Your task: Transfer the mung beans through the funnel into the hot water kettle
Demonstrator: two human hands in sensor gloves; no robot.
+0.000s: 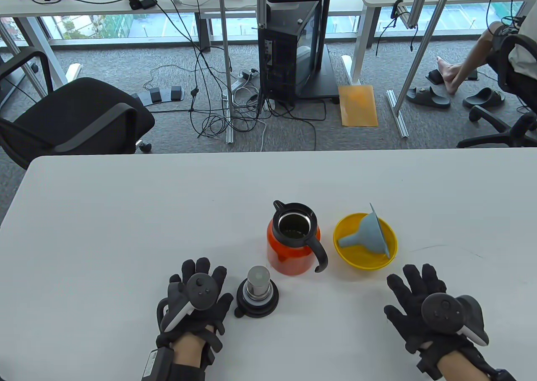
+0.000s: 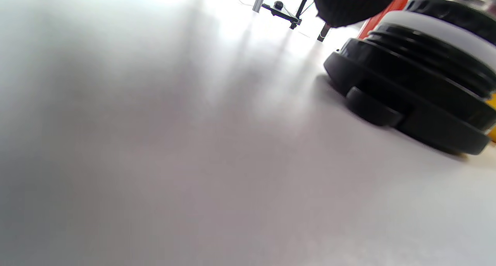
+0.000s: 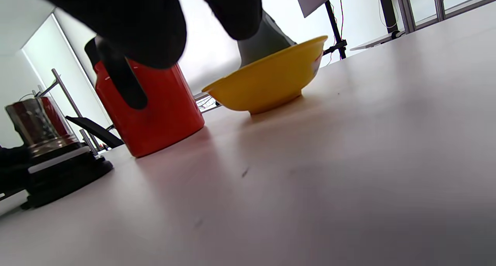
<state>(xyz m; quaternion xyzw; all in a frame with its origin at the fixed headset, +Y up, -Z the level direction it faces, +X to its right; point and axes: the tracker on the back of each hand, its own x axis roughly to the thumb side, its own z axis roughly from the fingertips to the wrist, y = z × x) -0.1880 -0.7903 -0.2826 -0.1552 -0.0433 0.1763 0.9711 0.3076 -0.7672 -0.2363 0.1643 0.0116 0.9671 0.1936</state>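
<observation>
Table view: glossy orange kettle (image 1: 292, 246); conical funnel (image 1: 369, 234)

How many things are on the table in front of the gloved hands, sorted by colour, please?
Orange: 1, the kettle
Yellow: 1, the bowl
Blue-grey: 1, the funnel lying in the bowl
Black and steel: 1, the kettle lid, set upside down
Total: 4
</observation>
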